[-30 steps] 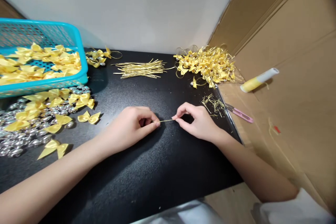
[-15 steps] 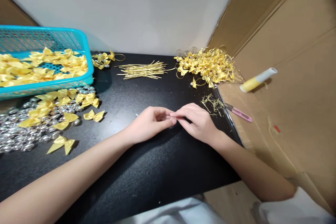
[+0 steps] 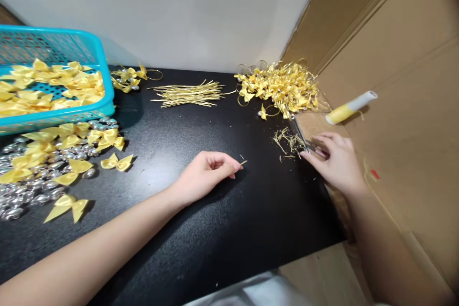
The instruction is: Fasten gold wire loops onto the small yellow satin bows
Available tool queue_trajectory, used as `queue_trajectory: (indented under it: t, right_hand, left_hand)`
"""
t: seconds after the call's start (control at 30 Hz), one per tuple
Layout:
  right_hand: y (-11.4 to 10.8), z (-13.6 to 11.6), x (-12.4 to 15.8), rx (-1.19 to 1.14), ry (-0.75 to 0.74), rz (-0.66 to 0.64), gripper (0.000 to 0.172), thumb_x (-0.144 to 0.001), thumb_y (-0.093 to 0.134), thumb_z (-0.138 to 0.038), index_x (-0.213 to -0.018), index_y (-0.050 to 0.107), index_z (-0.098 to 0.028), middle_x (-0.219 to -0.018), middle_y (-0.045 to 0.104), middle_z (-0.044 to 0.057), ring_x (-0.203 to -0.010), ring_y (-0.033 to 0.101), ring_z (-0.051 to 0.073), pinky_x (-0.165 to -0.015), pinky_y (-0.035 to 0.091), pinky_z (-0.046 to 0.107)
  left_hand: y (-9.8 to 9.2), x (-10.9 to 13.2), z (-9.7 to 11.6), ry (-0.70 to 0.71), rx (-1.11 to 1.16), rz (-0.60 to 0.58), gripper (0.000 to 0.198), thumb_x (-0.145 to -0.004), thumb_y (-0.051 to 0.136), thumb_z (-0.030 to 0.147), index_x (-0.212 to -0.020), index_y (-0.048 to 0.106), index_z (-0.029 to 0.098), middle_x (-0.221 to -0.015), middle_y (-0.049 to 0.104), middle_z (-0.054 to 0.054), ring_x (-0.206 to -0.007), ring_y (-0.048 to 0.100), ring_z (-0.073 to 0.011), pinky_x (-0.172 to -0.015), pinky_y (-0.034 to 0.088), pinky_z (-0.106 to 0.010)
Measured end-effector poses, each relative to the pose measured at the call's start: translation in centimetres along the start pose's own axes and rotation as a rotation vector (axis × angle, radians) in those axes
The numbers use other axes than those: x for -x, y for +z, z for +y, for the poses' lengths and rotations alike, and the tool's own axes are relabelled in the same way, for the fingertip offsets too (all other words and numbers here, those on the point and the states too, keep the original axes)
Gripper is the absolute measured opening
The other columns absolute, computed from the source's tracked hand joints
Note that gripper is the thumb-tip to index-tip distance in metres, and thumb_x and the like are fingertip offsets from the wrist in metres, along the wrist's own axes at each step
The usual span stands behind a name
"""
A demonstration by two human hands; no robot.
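Near the middle of the black table, my left hand (image 3: pixel 211 174) is closed in a pinch. A short end of gold twist tie (image 3: pixel 244 162) pokes out past its fingertips; the rest of it is hidden in the fingers. Over at the right edge of the table, my right hand (image 3: pixel 335 160) has thumb and fingers closed around small thread snips (image 3: pixel 319 148). Their dark metal end shows, while the pink handle is covered by the hand. Trimmed gold bits (image 3: pixel 287 142) lie just left of the right fingertips.
A bundle of gold twist ties (image 3: pixel 191 94) lies at the back. Finished bow-and-ring pieces (image 3: pixel 283 86) are heaped at back right. On the left are a blue basket (image 3: pixel 53 115) of yellow bows, silver beads (image 3: pixel 43 184) and loose bows (image 3: pixel 116 162). Cardboard (image 3: pixel 401 81) walls the right side.
My right hand has left the left hand's fingertips, moved right and closed on the thread snips. My left hand stays near the middle, still pinching. The view has shifted slightly.
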State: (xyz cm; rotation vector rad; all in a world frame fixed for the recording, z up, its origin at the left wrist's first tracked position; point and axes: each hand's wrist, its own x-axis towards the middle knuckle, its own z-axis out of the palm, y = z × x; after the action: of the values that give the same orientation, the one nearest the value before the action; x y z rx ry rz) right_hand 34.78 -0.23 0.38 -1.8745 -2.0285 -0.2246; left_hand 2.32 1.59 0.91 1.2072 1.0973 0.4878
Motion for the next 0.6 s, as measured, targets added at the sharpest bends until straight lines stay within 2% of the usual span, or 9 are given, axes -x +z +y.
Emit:
queue_trajectory:
  t: [0.07,0.13,0.3,0.47,0.6]
  right_hand:
    - [0.3,1.8,0.9,0.11,0.066,-0.055,0.047,-0.084,0.061,-0.054,-0.108,0.07,-0.014,-0.115,0.066,0.016,-0.104,0.057,0.036,-0.086,0.047,0.051]
    - [0.6,2.5,1.5,0.134,0.099,-0.088,0.046,-0.085,0.059,-0.052,-0.109,0.07,-0.015,-0.116,0.066,0.016,-0.102,0.057,0.035,-0.084,0.047,0.05]
    - [1.1,2.6,1.3,-0.004,0.072,-0.045,0.032,-0.09,0.053,-0.044,-0.095,0.07,-0.017,-0.101,0.069,0.012,-0.092,0.06,0.028,-0.085,0.047,0.045]
    - [0.9,3.2,1.5,-0.024,0.057,-0.024,0.038,-0.087,0.054,-0.05,-0.095,0.068,-0.016,-0.098,0.067,0.015,-0.09,0.059,0.029,-0.085,0.047,0.045]
    - [0.6,3.4,2.0,-0.02,0.09,-0.04,0.037,-0.088,0.052,-0.052,-0.084,0.066,-0.017,-0.09,0.065,0.013,-0.085,0.058,0.027,-0.081,0.046,0.043]
  left_hand:
    - [0.0,0.0,0.0,0.009,-0.001,-0.001,0.025,-0.078,0.066,0.038,-0.068,0.068,0.015,-0.065,0.063,0.002,-0.048,0.037,-0.0051,-0.043,0.024,-0.019]
    - [0.0,0.0,0.0,0.014,-0.002,0.001,0.026,-0.078,0.066,0.039,-0.068,0.067,0.016,-0.063,0.063,0.002,-0.047,0.037,-0.0057,-0.044,0.025,-0.02]
    - [-0.1,0.0,0.1,0.008,-0.023,-0.006,0.024,-0.078,0.064,0.038,-0.07,0.067,0.016,-0.069,0.068,0.0,-0.048,0.042,-0.0071,-0.045,0.026,-0.021]
    - [-0.2,0.0,0.0,0.026,-0.021,-0.009,0.02,-0.078,0.062,0.033,-0.073,0.069,0.015,-0.074,0.071,-0.002,-0.051,0.046,-0.0076,-0.045,0.027,-0.02]
    - [-0.2,-0.1,0.0,0.036,-0.002,-0.018,0.018,-0.077,0.063,0.031,-0.07,0.069,0.016,-0.072,0.07,-0.001,-0.052,0.047,-0.0079,-0.048,0.032,-0.021]
